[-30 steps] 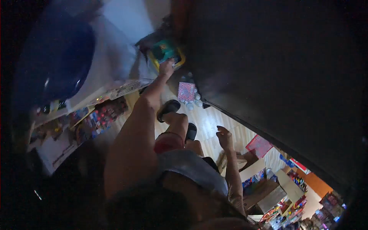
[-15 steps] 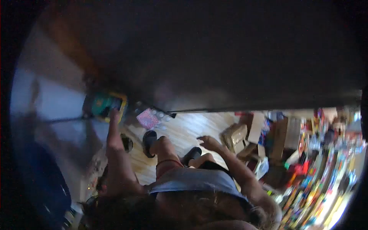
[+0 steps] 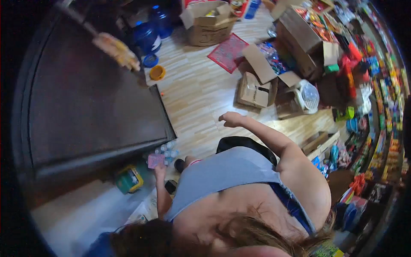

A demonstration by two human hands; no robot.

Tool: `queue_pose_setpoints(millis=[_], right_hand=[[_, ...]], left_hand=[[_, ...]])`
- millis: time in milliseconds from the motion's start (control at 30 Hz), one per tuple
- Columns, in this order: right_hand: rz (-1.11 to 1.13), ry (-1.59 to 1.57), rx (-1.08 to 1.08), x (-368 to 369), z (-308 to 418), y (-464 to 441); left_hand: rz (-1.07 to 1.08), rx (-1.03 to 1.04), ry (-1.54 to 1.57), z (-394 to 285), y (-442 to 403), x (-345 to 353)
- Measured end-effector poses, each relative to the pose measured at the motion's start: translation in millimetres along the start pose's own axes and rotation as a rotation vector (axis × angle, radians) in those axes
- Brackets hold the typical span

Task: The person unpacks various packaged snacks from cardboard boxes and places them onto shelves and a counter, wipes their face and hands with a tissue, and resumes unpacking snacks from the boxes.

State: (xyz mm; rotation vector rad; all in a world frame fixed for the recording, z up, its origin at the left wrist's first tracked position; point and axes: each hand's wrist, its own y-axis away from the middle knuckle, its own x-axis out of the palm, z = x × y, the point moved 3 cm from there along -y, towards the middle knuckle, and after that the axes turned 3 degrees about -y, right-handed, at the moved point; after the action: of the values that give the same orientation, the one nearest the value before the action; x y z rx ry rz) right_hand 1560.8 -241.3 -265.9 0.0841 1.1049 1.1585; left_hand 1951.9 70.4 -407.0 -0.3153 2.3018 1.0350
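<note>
At the lower left, my left hand (image 3: 159, 168) is small in view and overlaps the edge of a pink checkered piece (image 3: 155, 160). I cannot make out whether it touches or holds that piece, as its fingers are hardly visible. Several clear plastic bottles (image 3: 170, 153) stand just beyond. A green container with a yellow rim (image 3: 130, 180) is to the left of this hand. My right hand (image 3: 232, 119) hangs over the wood-look floor (image 3: 192, 98), fingers loosely bent and apart, with nothing in it.
A large dark panel (image 3: 94, 98) fills the left side. Ahead are blue water jugs (image 3: 147, 37), an open carton (image 3: 209, 30) and a red mat (image 3: 229, 52). Cardboard boxes (image 3: 253, 91), a white plastic stool (image 3: 307, 97) and packed shelves (image 3: 383, 124) line the right.
My view has swung, showing more floor and boxes ahead. My left hand has gone from over the green container to beside the checkered piece. My right hand stays held out over the floor.
</note>
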Motion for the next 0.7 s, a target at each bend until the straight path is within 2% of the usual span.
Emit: queue_pose_setpoints(millis=[33, 133, 200, 267, 367, 433, 467, 533, 633, 700], right_hand=[[-0.007, -0.045, 0.040, -4.7, -27.8, 16.6], [-0.042, -0.064, 0.174, -12.1, -100.0, 51.9], [-0.100, -0.133, 0.233, -19.0, -126.8, 68.1], [-0.135, -0.209, 0.283, -24.5, -147.6, 73.6], [-0.167, -0.317, 0.338, -37.6, -171.3, 63.4], [-0.189, -0.353, 0.371, -43.4, -181.2, 54.5], [-0.212, -0.379, 0.404, -42.6, -181.9, 49.4], [-0.298, -0.414, 0.478, -63.9, -197.8, 35.8], [-0.521, -0.545, 0.520, -94.5, -200.5, 43.2], [-0.605, -0.622, 0.554, -102.9, -202.5, 48.8]], left_hand=[[0.087, 0.051, 0.005, -31.8, -6.2, 13.7], [0.123, 0.358, -0.209, -159.1, -20.0, 32.5], [0.138, 0.451, -0.346, -233.3, -45.9, 44.2], [0.284, 0.408, -0.438, -337.2, -46.9, 44.7], [0.292, 0.550, -0.556, -415.4, -94.2, 68.2], [0.311, 0.756, -0.599, -460.6, -121.8, 86.6], [0.377, 0.760, -0.652, -476.3, -132.8, 94.8], [0.484, 0.808, -0.758, -525.7, -164.2, 111.3], [0.637, 0.983, -0.800, -559.6, -215.0, 137.2], [0.666, 1.031, -0.923, -596.5, -231.2, 144.7]])
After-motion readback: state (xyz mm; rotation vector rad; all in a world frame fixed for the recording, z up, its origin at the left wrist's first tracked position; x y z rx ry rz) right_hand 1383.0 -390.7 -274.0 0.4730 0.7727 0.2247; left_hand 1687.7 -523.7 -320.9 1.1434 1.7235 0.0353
